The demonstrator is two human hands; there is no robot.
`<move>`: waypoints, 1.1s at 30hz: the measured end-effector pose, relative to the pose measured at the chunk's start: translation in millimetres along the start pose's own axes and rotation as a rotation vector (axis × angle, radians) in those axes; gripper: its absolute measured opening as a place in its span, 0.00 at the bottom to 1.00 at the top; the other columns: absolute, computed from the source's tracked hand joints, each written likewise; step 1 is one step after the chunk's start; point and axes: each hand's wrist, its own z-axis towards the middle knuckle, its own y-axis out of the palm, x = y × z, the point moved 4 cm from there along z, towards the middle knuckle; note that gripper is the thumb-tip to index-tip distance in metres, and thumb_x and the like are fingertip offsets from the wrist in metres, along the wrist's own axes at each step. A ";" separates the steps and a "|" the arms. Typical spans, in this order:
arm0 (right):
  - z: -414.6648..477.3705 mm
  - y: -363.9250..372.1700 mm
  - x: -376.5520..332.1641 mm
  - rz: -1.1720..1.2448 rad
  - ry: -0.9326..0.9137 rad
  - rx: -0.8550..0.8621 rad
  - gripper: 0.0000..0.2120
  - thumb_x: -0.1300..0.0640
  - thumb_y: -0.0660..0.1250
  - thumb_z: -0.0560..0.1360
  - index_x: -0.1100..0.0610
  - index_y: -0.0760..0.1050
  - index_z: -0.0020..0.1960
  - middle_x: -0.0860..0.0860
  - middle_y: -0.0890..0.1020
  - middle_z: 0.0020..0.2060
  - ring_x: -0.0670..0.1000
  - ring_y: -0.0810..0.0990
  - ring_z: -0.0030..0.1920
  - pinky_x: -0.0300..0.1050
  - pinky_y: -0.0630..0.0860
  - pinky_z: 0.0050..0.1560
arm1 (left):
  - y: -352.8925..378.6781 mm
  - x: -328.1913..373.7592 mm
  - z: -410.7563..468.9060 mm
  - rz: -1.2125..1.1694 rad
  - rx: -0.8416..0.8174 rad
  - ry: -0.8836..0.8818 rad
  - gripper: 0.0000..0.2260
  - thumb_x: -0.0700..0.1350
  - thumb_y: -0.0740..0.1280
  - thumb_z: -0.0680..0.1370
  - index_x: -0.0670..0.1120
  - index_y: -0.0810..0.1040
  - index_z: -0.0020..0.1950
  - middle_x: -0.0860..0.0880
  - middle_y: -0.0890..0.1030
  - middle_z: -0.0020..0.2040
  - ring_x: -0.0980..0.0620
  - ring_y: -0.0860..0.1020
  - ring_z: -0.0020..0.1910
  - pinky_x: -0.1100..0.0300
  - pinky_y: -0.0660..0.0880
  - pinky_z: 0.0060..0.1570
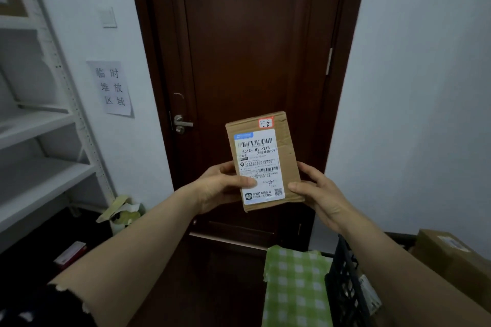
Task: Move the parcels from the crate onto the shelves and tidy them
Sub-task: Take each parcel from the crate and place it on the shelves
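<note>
Parcel (pixel 288 146) label (pixel 259 167) "501E- M1 A21B", wall notice (pixel 110 87) "临时堆放区域", red-edged sticker (pixel 265 122) perhaps "2-8"

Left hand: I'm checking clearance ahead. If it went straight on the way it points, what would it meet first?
The left hand grips the parcel; carried straight on, the dark door looks next, depth unclear.
</note>
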 end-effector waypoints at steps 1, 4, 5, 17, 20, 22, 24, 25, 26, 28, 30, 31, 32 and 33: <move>4.0 6.6 5.0 0.011 0.011 -0.020 0.26 0.59 0.74 0.60 0.44 0.74 0.56 0.52 0.85 0.43 0.50 0.83 0.47 0.43 0.76 0.51 | -7.8 -2.6 -2.8 -0.001 0.024 -0.007 0.25 0.34 0.73 0.68 0.44 0.74 0.64 0.45 0.83 0.56 0.46 0.81 0.56 0.46 0.75 0.59; 12.1 31.8 24.9 0.034 0.048 -0.076 0.26 0.59 0.74 0.60 0.44 0.74 0.55 0.53 0.85 0.43 0.51 0.83 0.47 0.45 0.77 0.53 | -32.1 -14.4 -16.9 -0.017 0.086 -0.032 0.24 0.34 0.73 0.69 0.43 0.75 0.63 0.45 0.83 0.56 0.47 0.82 0.55 0.49 0.77 0.57; 12.8 42.1 31.8 0.039 0.060 -0.090 0.27 0.59 0.74 0.60 0.44 0.74 0.56 0.53 0.85 0.44 0.52 0.83 0.48 0.46 0.76 0.55 | -41.2 -19.4 -23.4 -0.017 0.105 -0.041 0.23 0.34 0.73 0.69 0.44 0.75 0.63 0.45 0.83 0.55 0.47 0.82 0.54 0.50 0.77 0.56; 16.3 261.7 69.1 -0.047 0.096 -0.226 0.29 0.51 0.77 0.58 0.49 0.76 0.59 0.52 0.84 0.52 0.52 0.81 0.55 0.51 0.76 0.60 | -212.6 -45.5 -172.8 -0.144 0.420 0.014 0.21 0.36 0.74 0.69 0.45 0.78 0.61 0.48 0.84 0.53 0.49 0.82 0.54 0.49 0.77 0.56; 14.5 370.9 82.3 -0.055 0.097 -0.350 0.26 0.54 0.75 0.61 0.50 0.77 0.59 0.50 0.85 0.49 0.50 0.83 0.51 0.46 0.77 0.54 | -289.8 -49.2 -242.9 -0.170 0.595 0.060 0.19 0.36 0.74 0.71 0.45 0.78 0.60 0.48 0.85 0.51 0.49 0.83 0.51 0.50 0.79 0.54; 10.5 444.4 93.9 -0.071 0.095 -0.449 0.28 0.54 0.75 0.62 0.53 0.77 0.61 0.50 0.85 0.50 0.50 0.83 0.52 0.48 0.77 0.56 | -343.0 -53.0 -289.0 -0.184 0.710 0.101 0.20 0.36 0.73 0.71 0.42 0.77 0.62 0.46 0.84 0.52 0.48 0.83 0.49 0.54 0.81 0.46; 5.9 510.1 103.8 -0.105 0.082 -0.526 0.28 0.52 0.74 0.64 0.53 0.76 0.64 0.49 0.85 0.51 0.51 0.82 0.54 0.53 0.75 0.61 | -388.0 -56.2 -331.1 -0.199 0.805 0.143 0.19 0.36 0.73 0.72 0.41 0.77 0.63 0.45 0.84 0.51 0.48 0.84 0.47 0.55 0.81 0.44; 5.1 538.7 109.3 -0.102 0.082 -0.559 0.27 0.52 0.74 0.66 0.53 0.76 0.64 0.49 0.85 0.51 0.51 0.83 0.54 0.53 0.76 0.60 | -407.6 -58.3 -349.6 -0.210 0.847 0.157 0.19 0.36 0.72 0.72 0.41 0.78 0.62 0.46 0.84 0.51 0.49 0.84 0.48 0.54 0.81 0.46; 4.0 564.8 114.2 -0.097 0.087 -0.581 0.25 0.53 0.73 0.68 0.53 0.75 0.65 0.49 0.85 0.51 0.52 0.83 0.53 0.52 0.78 0.56 | -424.7 -60.5 -366.2 -0.224 0.883 0.167 0.18 0.36 0.72 0.73 0.41 0.78 0.62 0.46 0.85 0.51 0.49 0.84 0.48 0.55 0.81 0.46; -0.5 612.4 119.4 -0.096 0.072 -0.619 0.20 0.56 0.70 0.73 0.51 0.76 0.65 0.49 0.85 0.50 0.49 0.83 0.50 0.40 0.78 0.43 | -454.6 -65.6 -394.7 -0.254 0.945 0.188 0.15 0.36 0.70 0.74 0.41 0.79 0.60 0.47 0.85 0.49 0.50 0.84 0.46 0.58 0.80 0.43; -2.2 653.5 123.9 -0.092 0.054 -0.650 0.18 0.58 0.69 0.74 0.48 0.75 0.63 0.47 0.84 0.50 0.44 0.82 0.47 0.34 0.75 0.38 | -481.3 -72.0 -418.3 -0.280 1.007 0.203 0.13 0.35 0.69 0.74 0.42 0.80 0.58 0.48 0.85 0.48 0.52 0.84 0.44 0.60 0.80 0.39; -2.2 672.3 127.1 -0.099 0.062 -0.672 0.18 0.57 0.69 0.74 0.49 0.74 0.64 0.47 0.84 0.50 0.44 0.82 0.48 0.37 0.76 0.42 | -493.8 -75.9 -429.0 -0.291 1.041 0.208 0.13 0.35 0.69 0.75 0.43 0.80 0.58 0.48 0.85 0.48 0.51 0.84 0.45 0.60 0.79 0.39; -1.7 689.5 131.2 -0.108 0.070 -0.699 0.20 0.57 0.70 0.74 0.50 0.74 0.65 0.47 0.84 0.52 0.45 0.82 0.50 0.41 0.78 0.47 | -504.9 -79.9 -437.9 -0.301 1.068 0.210 0.13 0.36 0.69 0.75 0.43 0.79 0.59 0.47 0.85 0.49 0.51 0.84 0.46 0.60 0.79 0.39; 0.9 704.6 137.8 -0.116 0.078 -0.723 0.21 0.57 0.70 0.73 0.51 0.74 0.66 0.48 0.84 0.53 0.46 0.83 0.51 0.45 0.78 0.52 | -515.6 -85.1 -444.9 -0.310 1.092 0.209 0.14 0.36 0.69 0.75 0.43 0.79 0.60 0.47 0.85 0.50 0.50 0.84 0.47 0.59 0.79 0.40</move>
